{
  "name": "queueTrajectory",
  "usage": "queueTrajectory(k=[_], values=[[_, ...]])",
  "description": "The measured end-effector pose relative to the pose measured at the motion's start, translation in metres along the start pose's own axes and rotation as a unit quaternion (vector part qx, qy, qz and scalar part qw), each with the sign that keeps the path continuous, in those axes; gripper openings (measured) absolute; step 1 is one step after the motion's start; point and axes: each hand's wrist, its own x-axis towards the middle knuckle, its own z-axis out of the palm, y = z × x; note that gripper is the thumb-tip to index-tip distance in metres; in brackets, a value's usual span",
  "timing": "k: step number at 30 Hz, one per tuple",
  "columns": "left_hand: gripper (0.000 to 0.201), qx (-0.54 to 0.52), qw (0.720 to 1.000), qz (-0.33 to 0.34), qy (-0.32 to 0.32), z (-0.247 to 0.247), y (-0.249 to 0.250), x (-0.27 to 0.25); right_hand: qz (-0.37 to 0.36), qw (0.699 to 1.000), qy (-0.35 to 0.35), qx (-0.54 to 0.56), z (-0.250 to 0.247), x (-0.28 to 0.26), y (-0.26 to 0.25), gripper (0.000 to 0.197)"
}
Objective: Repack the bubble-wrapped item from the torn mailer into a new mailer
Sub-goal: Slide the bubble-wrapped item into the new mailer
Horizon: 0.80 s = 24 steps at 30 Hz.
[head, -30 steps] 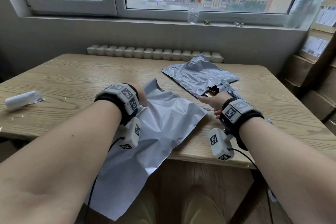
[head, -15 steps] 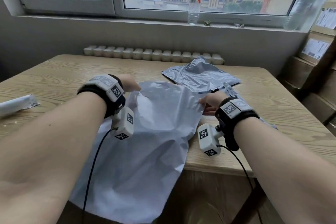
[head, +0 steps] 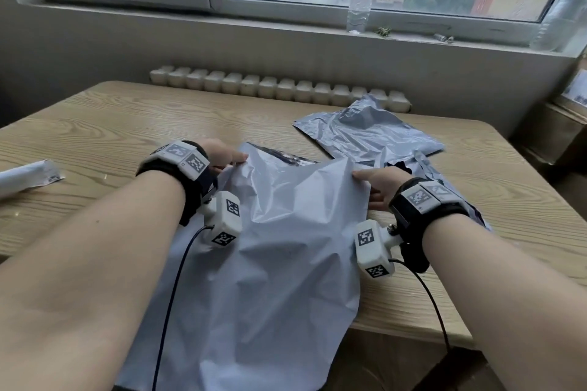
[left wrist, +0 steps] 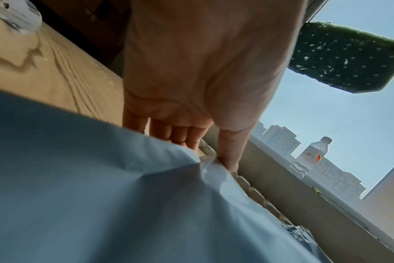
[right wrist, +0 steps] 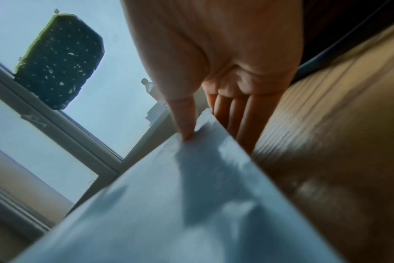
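Head view | new mailer (head: 279, 263) — long axis toward window, mouth far | left hand (head: 219, 154), right hand (head: 378, 189) — fingers pinching mouth corners

We hold a grey mailer (head: 270, 263) by its far corners, left hand (head: 219, 154) and right hand (head: 378, 184) pinching it above the table (head: 127, 124). A crumpled mailer (head: 365, 133) lies far right; a white roll (head: 25, 176) lies left.

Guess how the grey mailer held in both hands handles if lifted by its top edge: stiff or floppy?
Likely floppy: the grey mailer creases and drapes over the table edge. Probably light: left hand and right hand pinch it by thumb and fingers. Its smooth sheen suggests slipperiness.
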Motion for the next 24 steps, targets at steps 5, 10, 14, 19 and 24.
queueTrajectory(k=[5, 10, 14, 19, 24], values=[[0.026, -0.026, 0.999, 0.016, 0.01, -0.005, -0.003, 0.009, 0.043, 0.993, -0.102, -0.047, -0.011, -0.001, 0.004, 0.012], [0.036, 0.0, 0.998, 0.03, 0.053, -0.013, -0.001, 0.006, 0.024, 0.991, -0.028, -0.131, -0.016, 0.007, -0.004, 0.024], [0.039, -0.115, 0.983, 0.078, 0.12, -0.025, 0.006, -0.005, -0.06, 0.992, 0.053, -0.096, -0.02, -0.005, -0.023, 0.032], [0.031, -0.271, 0.924, 0.177, 0.204, -0.038, 0.028, -0.032, -0.216, 0.97, 0.082, 0.079, -0.024, -0.037, -0.055, 0.012], [0.028, -0.332, 0.862, 0.239, 0.299, -0.049, 0.042, -0.067, -0.311, 0.935, 0.081, 0.149, -0.03, -0.08, -0.075, 0.019]])
